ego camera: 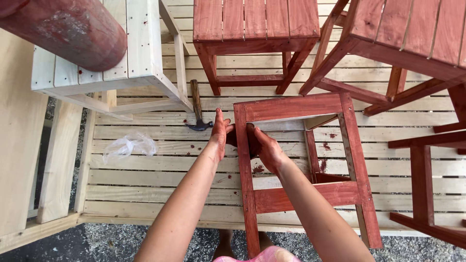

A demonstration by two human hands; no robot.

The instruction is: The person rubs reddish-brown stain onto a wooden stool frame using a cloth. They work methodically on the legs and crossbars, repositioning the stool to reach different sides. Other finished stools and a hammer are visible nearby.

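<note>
Red stain covers both my hands and most of the stool frame (291, 160) lying on its side in front of me on the slatted pallet platform (160, 179). From the head camera, my left hand (219, 133) rests flat with fingers stretched out against the left side of the near post, while my right hand (264, 145) curls around a dark, stain-soaked pad (239, 138) pressed to the same post, just below the upper corner of the frame. The frame's rails and legs already look evenly reddish-brown; I judge the staining of this piece nearly done, with only the inner faces and that corner left to rub over.

Far from me, two finished red stools (256, 39) (403, 43) stand upright, and part of another shows at the right edge. At far left, a bare pale-wood stool (121, 53) remains unstained, so I judge more work waits there. A hammer (196, 106) lies on the slats just left of my left hand, and a crumpled clear plastic bag (128, 145) sits further left. Red drips spot the slats around the frame.
</note>
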